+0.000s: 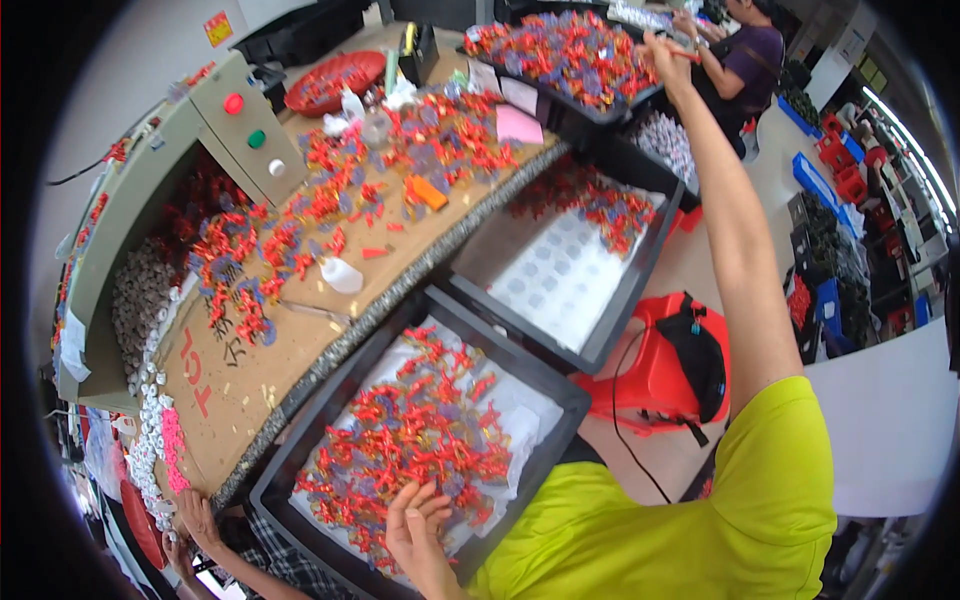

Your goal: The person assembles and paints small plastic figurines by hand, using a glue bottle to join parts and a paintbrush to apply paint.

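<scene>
My left hand (pixel 418 530) hovers over the near edge of a black tray (pixel 268 490), its fingers loosely bent and apart, nothing visible in them. White paper lines this tray, and small red, gold and purple plastic figures (pixel 410 430) are heaped on it. My right arm stretches far forward from a yellow-green sleeve. At its end, my right hand (pixel 662 62) is closed around a thin red piece (pixel 686 55), too small to name exactly. That hand is beside another tray piled with similar figures (pixel 570 60).
Left, a cardboard-covered bench (pixel 300 350) bears more figures, a white bottle (pixel 341 275) and an orange block (pixel 425 192). A grey machine (pixel 240 130) stands behind. A third tray (pixel 560 270) sits beside a red stool (pixel 655 370). Another person's hand (pixel 197 515) is lower left; a co-worker (pixel 745 60) sits far right.
</scene>
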Demonstrator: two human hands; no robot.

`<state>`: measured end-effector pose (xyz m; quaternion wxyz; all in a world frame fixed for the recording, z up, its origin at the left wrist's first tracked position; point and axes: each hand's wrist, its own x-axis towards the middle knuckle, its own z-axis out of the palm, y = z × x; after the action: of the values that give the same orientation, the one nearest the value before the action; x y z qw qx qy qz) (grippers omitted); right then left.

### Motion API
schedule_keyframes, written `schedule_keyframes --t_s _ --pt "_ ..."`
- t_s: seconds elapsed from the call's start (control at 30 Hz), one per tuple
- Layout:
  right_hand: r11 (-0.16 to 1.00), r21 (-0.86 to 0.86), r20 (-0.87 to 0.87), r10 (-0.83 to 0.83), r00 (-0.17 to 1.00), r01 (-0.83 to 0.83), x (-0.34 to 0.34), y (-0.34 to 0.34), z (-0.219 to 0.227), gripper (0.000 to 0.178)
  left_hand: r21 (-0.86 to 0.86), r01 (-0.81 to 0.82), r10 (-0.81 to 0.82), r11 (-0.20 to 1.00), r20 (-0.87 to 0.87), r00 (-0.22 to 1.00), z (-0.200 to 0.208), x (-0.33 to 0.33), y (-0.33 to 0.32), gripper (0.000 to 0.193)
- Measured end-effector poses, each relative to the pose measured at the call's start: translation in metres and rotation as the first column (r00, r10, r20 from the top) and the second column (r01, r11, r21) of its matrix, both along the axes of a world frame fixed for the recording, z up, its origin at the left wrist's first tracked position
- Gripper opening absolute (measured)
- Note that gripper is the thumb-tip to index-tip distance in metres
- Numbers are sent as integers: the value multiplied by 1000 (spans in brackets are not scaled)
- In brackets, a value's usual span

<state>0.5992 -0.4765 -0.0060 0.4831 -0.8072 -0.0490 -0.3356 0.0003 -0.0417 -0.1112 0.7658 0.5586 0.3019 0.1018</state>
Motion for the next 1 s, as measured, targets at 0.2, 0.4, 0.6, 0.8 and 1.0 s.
schedule_keyframes --t_s 0.2,0.4,0.6,0.8,1.0 --pt "952 0 241 -297 924 307 -107 4 -54 45 -4 36 -36 999 -44 998 -4 11 -5 35" --pt "621 -709 -331 124 936 -333 -165 -37 -200 8 -26 75 -76 997 -34 997 -7 15 -4 33" --pt "335 -900 -395 -355 848 -279 -123 18 -287 13 22 -6 8 1000 -82 997 7 8 -2 33" --pt "335 -907 -351 -262 899 -256 -113 -21 -341 27 25 7 -6 1000 -44 999 10 5 -6 31" --pt "479 -855 -352 -252 901 -200 -79 -52 -337 11 -59 34 -34 998 -1 999 0 -1 4 35"
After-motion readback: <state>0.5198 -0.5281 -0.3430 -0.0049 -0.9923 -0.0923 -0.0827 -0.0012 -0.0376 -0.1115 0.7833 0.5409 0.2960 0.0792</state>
